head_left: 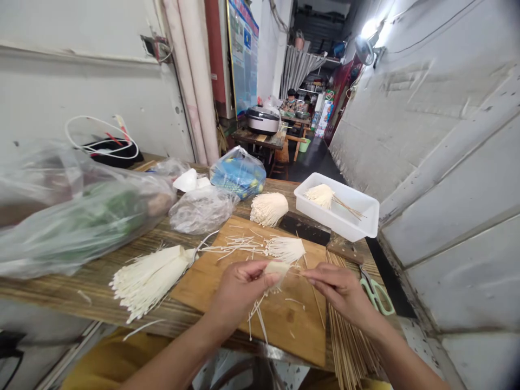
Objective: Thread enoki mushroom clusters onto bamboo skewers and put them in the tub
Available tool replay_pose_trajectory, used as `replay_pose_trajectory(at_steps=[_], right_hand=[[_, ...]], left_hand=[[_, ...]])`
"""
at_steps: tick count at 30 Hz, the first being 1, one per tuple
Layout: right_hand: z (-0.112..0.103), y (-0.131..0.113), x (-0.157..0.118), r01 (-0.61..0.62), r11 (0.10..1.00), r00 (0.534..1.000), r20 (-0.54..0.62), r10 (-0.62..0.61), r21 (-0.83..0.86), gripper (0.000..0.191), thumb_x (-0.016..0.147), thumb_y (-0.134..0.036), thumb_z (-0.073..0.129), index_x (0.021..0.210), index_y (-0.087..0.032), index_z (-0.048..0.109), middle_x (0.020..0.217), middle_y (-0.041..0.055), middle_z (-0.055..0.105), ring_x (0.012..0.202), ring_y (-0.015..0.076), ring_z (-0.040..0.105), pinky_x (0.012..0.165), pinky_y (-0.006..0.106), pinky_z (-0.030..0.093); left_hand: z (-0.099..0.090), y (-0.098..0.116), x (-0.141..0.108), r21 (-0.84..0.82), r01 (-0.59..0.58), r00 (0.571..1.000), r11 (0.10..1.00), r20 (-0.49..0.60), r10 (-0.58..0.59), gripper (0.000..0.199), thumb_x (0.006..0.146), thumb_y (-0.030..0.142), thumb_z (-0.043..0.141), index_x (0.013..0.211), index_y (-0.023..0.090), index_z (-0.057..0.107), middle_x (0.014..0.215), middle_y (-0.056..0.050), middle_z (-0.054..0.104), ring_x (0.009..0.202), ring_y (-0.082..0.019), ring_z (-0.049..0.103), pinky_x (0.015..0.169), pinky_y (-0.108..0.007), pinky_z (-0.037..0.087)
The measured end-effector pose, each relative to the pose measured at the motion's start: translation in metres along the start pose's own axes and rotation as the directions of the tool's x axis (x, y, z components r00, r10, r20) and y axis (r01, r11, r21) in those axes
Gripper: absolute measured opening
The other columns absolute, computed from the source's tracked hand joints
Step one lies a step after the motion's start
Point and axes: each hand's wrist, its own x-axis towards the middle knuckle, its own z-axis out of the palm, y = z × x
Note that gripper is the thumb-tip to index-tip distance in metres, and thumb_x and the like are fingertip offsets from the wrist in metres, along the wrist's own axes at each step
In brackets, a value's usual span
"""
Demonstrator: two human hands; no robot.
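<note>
One wooden table [93,281] carries a cutting board [292,330] at its near edge, with bamboo skewers [345,336] along the board's right side. Above the board, the left hand [239,290] grips an enoki mushroom clump [278,273]; the right hand [341,290] pinches its strands.

The left hand [239,292] is pinching a pale enoki mushroom clump [278,272], the right hand [341,290] hovering beside it over a light wooden cutting board [292,330].

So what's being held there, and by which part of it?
The left hand pinches a small clump of pale, thin-stemmed enoki mushrooms by its spongy base. The right hand is at the clump's edge; whether it grips anything cannot be told.
</note>
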Motion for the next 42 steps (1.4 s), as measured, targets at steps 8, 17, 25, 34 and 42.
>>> replay_pose_trajectory(at_steps=[8,17,25,34,42], right_hand=[[0.003,0.000,-0.009,0.060,0.993,0.995,-0.088,-0.051,0.106,0.035,0.086,-0.007,0.054,0.109,-0.029,0.070,0.071,0.0014,0.061,0.065,0.0130,0.057,0.058,0.024,0.044],[0.001,-0.008,-0.004,0.035,0.994,0.999,-0.015,-0.034,0.106,0.035,0.085,-0.006,0.056,0.106,-0.029,0.070,0.077,0.0018,0.064,0.068,0.0131,0.059,0.060,0.025,0.045],[0.008,-0.029,-0.004,0.072,0.996,0.997,0.023,-0.071,-0.056,0.028,0.082,-0.004,0.058,0.099,-0.024,0.067,0.072,-0.0006,0.066,0.063,0.0113,0.061,0.057,0.020,0.047],[0.032,-0.037,-0.006,-0.044,0.988,0.997,-0.069,0.034,-0.149,0.011,0.085,-0.015,0.058,0.078,-0.021,0.063,0.064,-0.0021,0.063,0.056,0.0097,0.061,0.053,0.014,0.048],[0.029,-0.032,-0.012,-0.133,0.983,0.983,-0.145,0.115,-0.125,0.013,0.083,-0.027,0.060,0.075,-0.021,0.069,0.070,0.0020,0.069,0.061,0.0139,0.066,0.057,0.016,0.054]], left_hand=[[0.008,0.016,-0.024,0.207,-0.355,0.920,0.912,-0.097,0.380,0.019,0.071,0.021,0.071,0.087,0.029,0.076,0.087,0.001,0.076,0.081,-0.017,0.072,0.075,-0.023,0.057],[0.000,0.016,-0.031,0.261,-0.629,0.748,0.732,-0.053,0.662,0.032,0.070,0.011,0.072,0.092,0.034,0.074,0.084,0.005,0.076,0.076,-0.012,0.072,0.083,-0.019,0.053],[0.001,0.000,-0.034,0.012,-0.296,0.955,0.955,0.023,0.296,0.016,0.072,0.021,0.072,0.085,0.030,0.076,0.083,0.000,0.077,0.073,-0.015,0.071,0.068,-0.022,0.055],[0.002,-0.024,-0.022,-0.105,0.004,0.999,0.994,0.039,0.000,0.021,0.065,0.032,0.076,0.078,0.015,0.077,0.081,-0.008,0.076,0.069,-0.019,0.069,0.061,-0.025,0.052],[-0.029,0.001,-0.025,0.228,-0.160,0.979,0.960,-0.089,0.184,0.035,0.069,0.031,0.073,0.104,0.027,0.071,0.117,-0.002,0.068,0.111,-0.021,0.061,0.101,-0.035,0.044]])
